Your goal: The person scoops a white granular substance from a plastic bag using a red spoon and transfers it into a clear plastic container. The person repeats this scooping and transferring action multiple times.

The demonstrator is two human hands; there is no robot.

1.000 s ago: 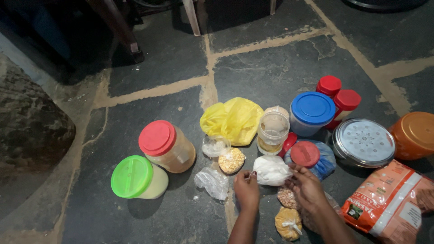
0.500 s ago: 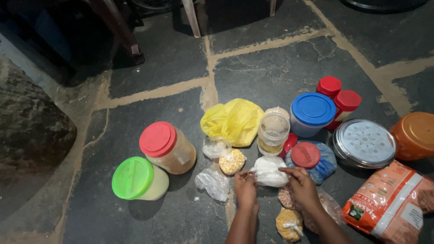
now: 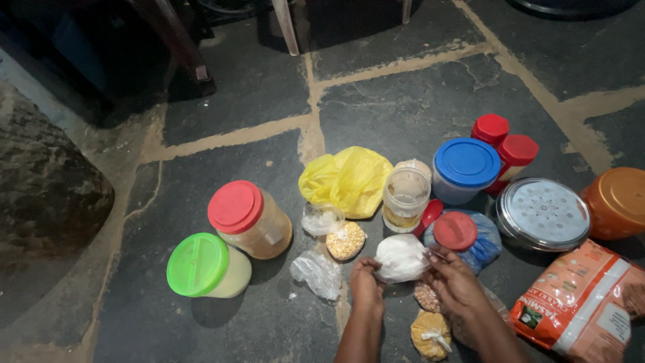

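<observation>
Both hands hold one small white bag point(image 3: 400, 257) low over the stone floor point(image 3: 403, 107). The right hand point(image 3: 455, 279) pinches its right end, and the left hand point(image 3: 366, 282) grips its left end. A red lid point(image 3: 455, 230) sits just right of it.

Dark stone-slab floor point(image 3: 403, 114), sandy joints, wooden furniture legs point(image 3: 285, 27), dim light
</observation>
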